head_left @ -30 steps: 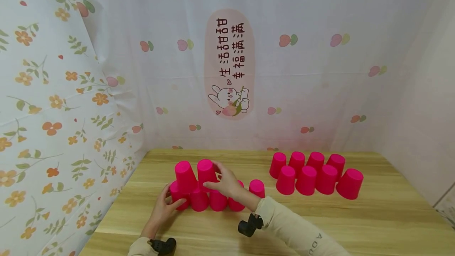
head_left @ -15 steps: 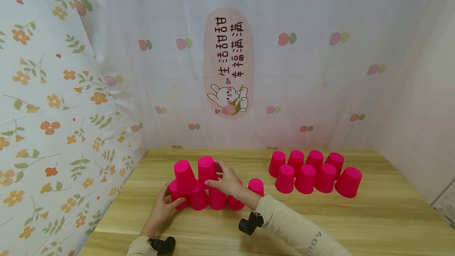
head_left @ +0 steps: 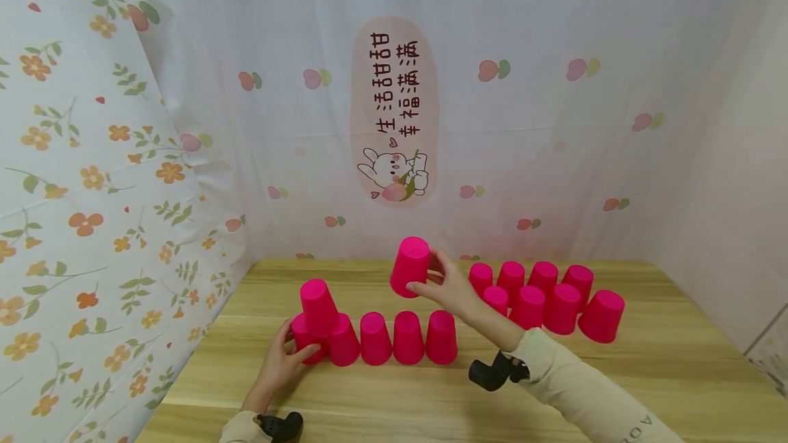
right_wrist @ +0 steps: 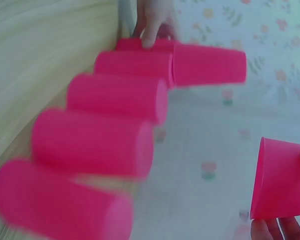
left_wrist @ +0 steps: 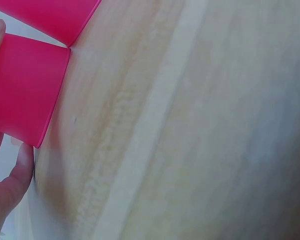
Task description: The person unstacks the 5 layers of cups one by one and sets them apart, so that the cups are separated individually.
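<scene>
The right hand is clamped around a bright pink, tapered plastic cup, held upside down in the air, apart from the row of five matching inverted cups on the wood-grain worktop. The left hand curls its fingers and thumb around the row's leftmost cup; another inverted pink cup rests atop the two leftmost.
</scene>
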Demonstrator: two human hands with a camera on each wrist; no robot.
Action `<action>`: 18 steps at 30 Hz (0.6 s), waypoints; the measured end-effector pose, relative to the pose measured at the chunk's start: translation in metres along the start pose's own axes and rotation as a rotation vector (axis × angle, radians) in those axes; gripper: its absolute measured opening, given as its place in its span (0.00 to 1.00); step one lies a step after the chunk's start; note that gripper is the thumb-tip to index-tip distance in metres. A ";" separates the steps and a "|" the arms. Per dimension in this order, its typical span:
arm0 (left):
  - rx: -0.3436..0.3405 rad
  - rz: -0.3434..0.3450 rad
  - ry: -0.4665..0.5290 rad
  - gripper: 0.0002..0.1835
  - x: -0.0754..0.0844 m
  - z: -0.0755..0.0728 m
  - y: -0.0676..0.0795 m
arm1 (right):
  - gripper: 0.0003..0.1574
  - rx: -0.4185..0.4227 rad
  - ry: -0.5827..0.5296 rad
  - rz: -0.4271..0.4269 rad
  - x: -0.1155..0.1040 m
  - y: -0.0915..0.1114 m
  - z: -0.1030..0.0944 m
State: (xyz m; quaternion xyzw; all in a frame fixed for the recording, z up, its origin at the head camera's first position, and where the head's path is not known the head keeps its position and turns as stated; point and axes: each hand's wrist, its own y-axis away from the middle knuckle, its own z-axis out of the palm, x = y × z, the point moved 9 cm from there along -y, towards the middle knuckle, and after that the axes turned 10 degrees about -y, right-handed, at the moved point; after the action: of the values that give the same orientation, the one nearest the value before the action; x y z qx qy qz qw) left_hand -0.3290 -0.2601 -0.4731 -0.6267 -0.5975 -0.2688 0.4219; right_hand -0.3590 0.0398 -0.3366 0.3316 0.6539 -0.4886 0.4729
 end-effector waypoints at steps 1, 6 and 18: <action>0.000 0.003 -0.005 0.35 0.001 0.000 0.000 | 0.37 0.008 0.011 -0.002 -0.001 0.004 -0.010; 0.017 0.032 -0.031 0.34 0.004 -0.001 0.002 | 0.38 0.083 0.138 0.015 0.001 0.031 -0.065; 0.010 -0.002 -0.031 0.34 -0.001 -0.002 0.002 | 0.37 0.254 0.415 -0.014 0.003 0.099 -0.176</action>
State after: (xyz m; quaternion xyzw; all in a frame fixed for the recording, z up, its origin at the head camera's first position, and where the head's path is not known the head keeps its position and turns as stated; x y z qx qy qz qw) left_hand -0.3272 -0.2621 -0.4729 -0.6279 -0.6062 -0.2564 0.4154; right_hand -0.3230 0.2371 -0.3581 0.4771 0.6728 -0.4916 0.2794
